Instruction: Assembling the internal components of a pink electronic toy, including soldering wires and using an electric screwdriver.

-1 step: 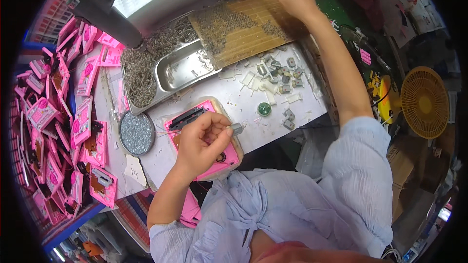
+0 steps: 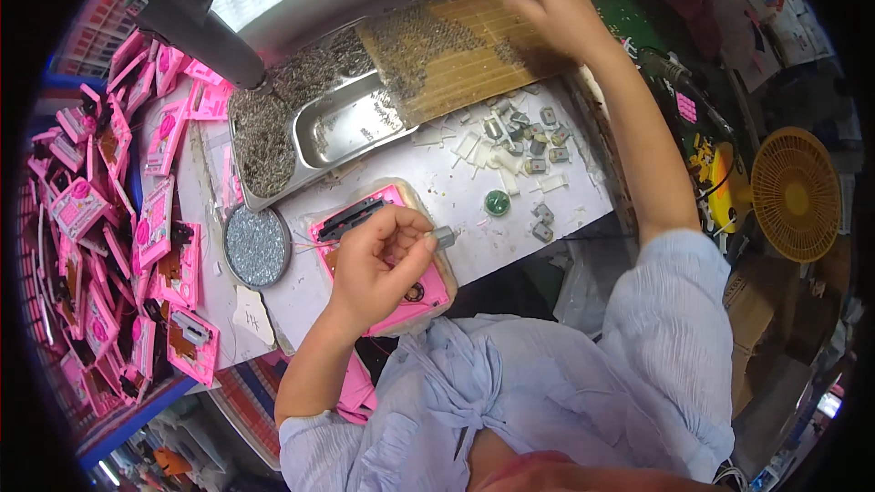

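Note:
My left hand (image 2: 387, 260) is closed, with thumb and fingertips pinching a small grey block-shaped part (image 2: 442, 238). It hovers over a pink plastic housing (image 2: 421, 310) with a black strip (image 2: 351, 219) and thin wires, which rests on a padded base on the table. At the far side, my right hand (image 2: 551, 9) is above the right end of a brown cardboard sheet (image 2: 456, 55) strewn with small screws. Its fingers are curled together and slightly blurred; what they hold, if anything, cannot be made out.
A metal tray (image 2: 314, 167) holds heaped screws, and a round dish (image 2: 257, 246) holds silvery bits. Grey and white small parts (image 2: 524, 141) and a green round container (image 2: 497, 203) lie right. Pink housings (image 2: 100, 219) pile up left. A dark power screwdriver (image 2: 196, 18) hangs above the tray.
My right hand has come slightly toward me, away from a white piece at the far edge. My left hand keeps its grip on the grey part in the same place.

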`<action>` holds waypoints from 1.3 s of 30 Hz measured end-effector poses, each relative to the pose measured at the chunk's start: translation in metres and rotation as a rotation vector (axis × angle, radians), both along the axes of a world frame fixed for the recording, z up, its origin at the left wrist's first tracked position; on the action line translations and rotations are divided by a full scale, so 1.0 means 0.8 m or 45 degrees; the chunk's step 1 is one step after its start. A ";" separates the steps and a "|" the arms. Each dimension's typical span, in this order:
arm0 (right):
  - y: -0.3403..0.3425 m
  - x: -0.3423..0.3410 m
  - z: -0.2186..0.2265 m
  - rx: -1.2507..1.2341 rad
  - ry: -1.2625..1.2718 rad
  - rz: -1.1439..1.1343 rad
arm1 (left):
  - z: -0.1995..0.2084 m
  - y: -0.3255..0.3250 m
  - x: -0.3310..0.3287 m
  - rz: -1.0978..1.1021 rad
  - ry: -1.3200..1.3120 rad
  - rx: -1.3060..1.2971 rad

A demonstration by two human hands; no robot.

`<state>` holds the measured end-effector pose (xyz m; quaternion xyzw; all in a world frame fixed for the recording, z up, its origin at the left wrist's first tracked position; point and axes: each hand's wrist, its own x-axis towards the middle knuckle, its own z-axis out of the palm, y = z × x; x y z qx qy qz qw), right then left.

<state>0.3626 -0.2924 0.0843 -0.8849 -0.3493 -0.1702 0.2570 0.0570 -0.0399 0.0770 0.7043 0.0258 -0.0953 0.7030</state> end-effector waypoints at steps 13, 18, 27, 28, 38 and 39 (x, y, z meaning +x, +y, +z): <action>0.012 -0.296 -0.017 0.854 1.331 0.363 | 0.001 -0.030 0.014 0.040 -0.380 0.150; 0.020 -0.310 -0.030 1.091 1.548 0.391 | 0.007 -0.035 -0.001 0.081 -0.411 0.169; -0.001 -0.303 -0.036 1.169 1.919 0.569 | 0.020 -0.035 0.005 -0.165 -0.659 0.445; -0.006 -0.300 -0.042 1.158 1.969 0.567 | 0.021 -0.033 0.009 -0.256 -0.669 0.489; -0.029 -0.307 -0.075 1.511 2.413 0.862 | 0.039 -0.010 0.095 -0.466 -0.327 0.394; -0.025 -0.309 -0.064 1.680 2.445 0.798 | 0.028 -0.001 0.117 -0.305 -0.392 0.628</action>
